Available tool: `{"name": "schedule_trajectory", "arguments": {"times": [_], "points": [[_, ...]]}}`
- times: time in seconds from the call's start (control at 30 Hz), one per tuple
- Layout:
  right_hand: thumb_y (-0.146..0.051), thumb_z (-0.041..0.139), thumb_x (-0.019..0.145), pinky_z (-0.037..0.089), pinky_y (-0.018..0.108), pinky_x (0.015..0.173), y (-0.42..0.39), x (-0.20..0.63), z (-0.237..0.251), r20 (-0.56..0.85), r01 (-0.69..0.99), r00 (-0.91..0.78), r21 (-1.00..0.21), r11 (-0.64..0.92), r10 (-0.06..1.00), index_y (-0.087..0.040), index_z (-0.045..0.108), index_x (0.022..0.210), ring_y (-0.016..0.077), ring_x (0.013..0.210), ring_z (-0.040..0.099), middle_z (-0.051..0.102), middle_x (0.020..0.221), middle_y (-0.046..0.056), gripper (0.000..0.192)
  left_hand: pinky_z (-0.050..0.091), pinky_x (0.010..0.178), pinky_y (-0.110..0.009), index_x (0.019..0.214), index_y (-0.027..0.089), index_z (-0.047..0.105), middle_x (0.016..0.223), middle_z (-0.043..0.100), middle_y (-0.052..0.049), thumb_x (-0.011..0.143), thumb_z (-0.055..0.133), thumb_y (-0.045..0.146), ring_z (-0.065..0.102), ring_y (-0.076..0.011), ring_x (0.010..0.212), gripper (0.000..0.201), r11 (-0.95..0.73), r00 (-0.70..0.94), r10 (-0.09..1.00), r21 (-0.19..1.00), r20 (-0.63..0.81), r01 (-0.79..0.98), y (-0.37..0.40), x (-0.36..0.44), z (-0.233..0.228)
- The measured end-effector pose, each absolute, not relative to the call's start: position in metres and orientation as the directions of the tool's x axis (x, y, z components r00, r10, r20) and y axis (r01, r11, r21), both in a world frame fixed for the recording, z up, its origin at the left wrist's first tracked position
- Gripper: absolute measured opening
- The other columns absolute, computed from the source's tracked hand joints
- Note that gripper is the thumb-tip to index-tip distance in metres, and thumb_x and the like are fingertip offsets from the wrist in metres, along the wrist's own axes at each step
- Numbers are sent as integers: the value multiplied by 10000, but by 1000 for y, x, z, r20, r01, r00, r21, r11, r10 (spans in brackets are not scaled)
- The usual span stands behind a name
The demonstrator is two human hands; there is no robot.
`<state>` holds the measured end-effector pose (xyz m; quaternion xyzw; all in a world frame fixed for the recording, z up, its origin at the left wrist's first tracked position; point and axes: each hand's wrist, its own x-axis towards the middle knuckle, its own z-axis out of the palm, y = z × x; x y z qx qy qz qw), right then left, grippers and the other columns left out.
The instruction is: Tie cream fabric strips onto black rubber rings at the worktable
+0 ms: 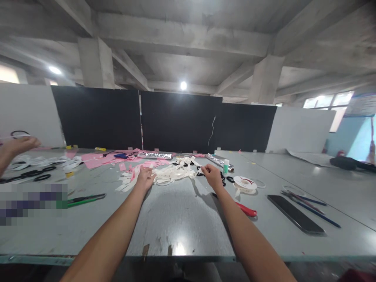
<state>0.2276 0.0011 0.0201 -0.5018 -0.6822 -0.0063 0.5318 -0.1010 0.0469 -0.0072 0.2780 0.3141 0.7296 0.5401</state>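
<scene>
While both arms stretch forward, fingers [205,169] pinch white ribbon [173,171].

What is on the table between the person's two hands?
In the head view, a heap of white ribbon strips lies between the left hand and right hand; both touch it.

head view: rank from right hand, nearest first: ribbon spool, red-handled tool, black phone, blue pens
From the right hand:
1. ribbon spool, just to its right.
2. red-handled tool, nearer the table's front edge, beside the forearm.
3. black phone, farther right.
4. blue pens, rightmost; their near tips come about as close as the phone.
</scene>
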Motion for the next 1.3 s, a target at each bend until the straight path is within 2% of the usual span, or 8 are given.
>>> {"name": "schedule_trajectory", "arguments": {"times": [0.13,0.27,0.47,0.57,0.63,0.97,1.13,1.3], "points": [[-458,493,832,265,237,549,1,228,21,729,689,70,-530,495,681,-183,508,622,108,525,369,415,528,-46,347,486,796,-329,1083,319,461,945,575,-2,671,536,24,597,-121,803,512,-269,-318,948,604,27,-750,42,-99,1],[-450,505,825,271,234,551,-2,220,23,733,672,35,-520,527,679,-183,520,625,110,533,361,409,533,-43,333,482,708,-270,979,227,559,724,581,17,715,650,187,564,-111,637,282,-355,-313,930,703,195,-616,32,-85,14],[-465,526,824,304,234,558,-20,182,34,725,547,-160,-500,671,670,-188,592,698,117,552,380,455,562,-25,312,438,780,-257,931,185,666,951,666,-64,626,772,239,582,-194,931,328,-533,177,809,827,560,-182,-5,-12,30],[-454,529,821,311,236,553,-24,173,38,713,506,-157,-536,675,683,-190,609,736,119,551,384,481,575,-20,288,423,707,-263,703,166,659,715,647,-42,711,702,318,580,-185,756,157,-551,345,773,833,532,-49,-17,9,27],[-441,553,803,312,235,552,-22,175,39,708,491,-142,-557,670,692,-189,616,744,118,553,385,476,575,-24,267,393,620,-247,585,159,601,567,575,-15,752,655,355,523,-145,598,263,-562,367,778,826,510,44,-18,10,24],[-502,596,732,236,225,465,-14,188,41,555,352,-202,-728,588,807,-178,555,626,88,475,326,412,493,-45,344,379,460,-223,764,190,458,740,651,-37,668,714,327,564,-134,466,306,-298,452,844,953,289,-53,-16,-13,21],[-542,600,726,156,212,390,-15,190,36,325,145,-276,-917,373,905,-211,413,608,58,373,209,255,421,-102,398,281,389,-188,717,202,424,517,503,53,664,680,251,411,-77,352,266,-286,388,859,941,334,-178,-9,-17,19],[-444,665,695,144,182,373,-22,205,40,222,94,-369,-957,274,902,-204,544,929,44,386,200,287,500,-120,356,162,380,-197,747,180,550,516,475,44,746,627,389,270,-49,340,223,-370,243,900,929,362,-13,9,-29,14]]}}
